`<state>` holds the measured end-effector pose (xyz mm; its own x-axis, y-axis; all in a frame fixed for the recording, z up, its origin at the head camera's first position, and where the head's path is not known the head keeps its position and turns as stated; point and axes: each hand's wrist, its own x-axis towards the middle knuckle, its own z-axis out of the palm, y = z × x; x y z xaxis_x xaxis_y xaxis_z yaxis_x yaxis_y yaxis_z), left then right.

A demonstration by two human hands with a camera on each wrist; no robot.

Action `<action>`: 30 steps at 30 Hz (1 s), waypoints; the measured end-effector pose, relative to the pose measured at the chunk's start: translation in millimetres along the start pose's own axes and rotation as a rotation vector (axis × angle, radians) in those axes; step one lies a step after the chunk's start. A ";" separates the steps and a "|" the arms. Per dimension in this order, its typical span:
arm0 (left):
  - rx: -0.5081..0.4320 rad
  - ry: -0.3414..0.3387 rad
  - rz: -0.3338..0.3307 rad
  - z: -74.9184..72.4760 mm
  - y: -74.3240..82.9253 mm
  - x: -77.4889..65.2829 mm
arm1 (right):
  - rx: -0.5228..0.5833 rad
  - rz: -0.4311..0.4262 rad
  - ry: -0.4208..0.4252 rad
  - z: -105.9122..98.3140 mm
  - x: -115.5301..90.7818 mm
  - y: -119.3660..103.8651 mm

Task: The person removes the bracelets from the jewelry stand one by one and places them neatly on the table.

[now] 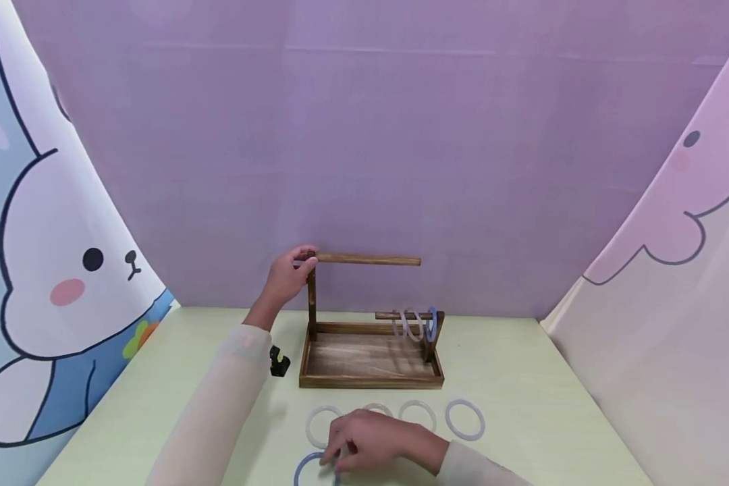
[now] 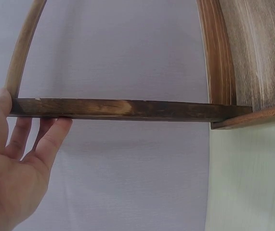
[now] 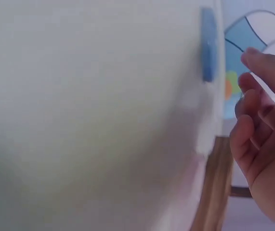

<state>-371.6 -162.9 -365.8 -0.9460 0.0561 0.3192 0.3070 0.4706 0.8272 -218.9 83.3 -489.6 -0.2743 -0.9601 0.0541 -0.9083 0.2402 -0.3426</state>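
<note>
My left hand point(image 1: 288, 277) holds the top of the left post of a brown wooden bangle stand point(image 1: 372, 382), thumb on one side and fingers on the other. In the left wrist view, this post point(image 2: 127, 109) runs across to the tray. Low over the table, my right hand point(image 1: 370, 442) has loosely bent fingers close to a blue bangle point(image 1: 306, 458), partly hidden at the frame's bottom edge. In the right wrist view, the blue bangle point(image 3: 208, 45) lies apart from the fingertips, with nothing between them.
Several pale bangles lie before the stand, including a clear one point(image 1: 308, 426) and a lavender one point(image 1: 481, 420). A blue bangle point(image 1: 433, 324) and some clear ones hang on the lower right bar point(image 1: 389, 315). A small black object point(image 1: 278, 364) sits left of the tray.
</note>
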 end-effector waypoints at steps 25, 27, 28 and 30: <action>-0.020 -0.007 -0.024 1.1 0.6 0.3 | 0.102 0.592 0.835 -60.7 -27.7 39.8; -0.021 -0.003 -0.024 1.1 0.6 0.7 | 0.088 0.617 0.909 -62.8 -29.8 42.2; -0.020 -0.002 -0.025 1.1 0.3 0.8 | 0.083 0.629 0.944 -63.8 -30.8 43.0; -0.015 0.003 -0.025 1.0 0.2 0.6 | 0.066 0.654 1.004 -65.1 -32.2 45.5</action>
<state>-372.2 -161.8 -365.8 -0.9531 0.0420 0.2997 0.2849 0.4585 0.8418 -272.0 134.5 -445.9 -0.8282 -0.1115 0.5492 -0.4952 0.6045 -0.6240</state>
